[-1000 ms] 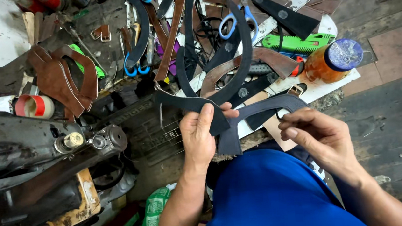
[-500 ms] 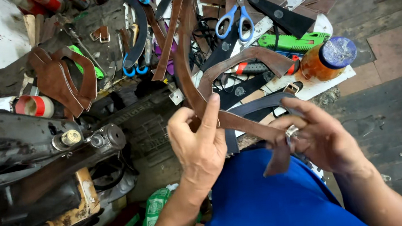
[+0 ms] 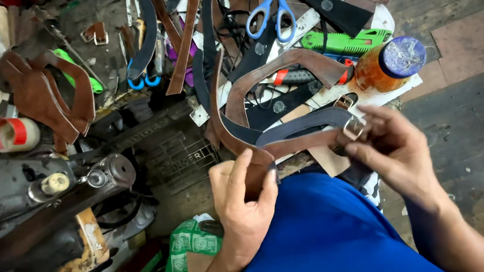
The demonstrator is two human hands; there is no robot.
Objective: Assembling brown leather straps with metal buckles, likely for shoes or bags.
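My left hand (image 3: 244,197) pinches a brown leather strap (image 3: 301,143) near its bend, just above my blue-clad lap. The strap runs right to my right hand (image 3: 392,149), whose fingers grip its end at a small metal buckle (image 3: 355,126). A longer loop of the same brown leather (image 3: 282,65) curves up over the cluttered work surface. A dark blue strap (image 3: 305,122) lies right behind the held one.
Blue-handled scissors (image 3: 269,14), a green utility knife (image 3: 341,41), an orange bottle with a blue cap (image 3: 390,64), brown leather pieces (image 3: 46,95), a roll of tape (image 3: 11,134) and an old black sewing machine (image 3: 43,194) at left. Dark floor on the right.
The strap has been pulled flatter and lower between both hands. My right hand has shifted onto the buckle end; my left hand slid down toward my lap.
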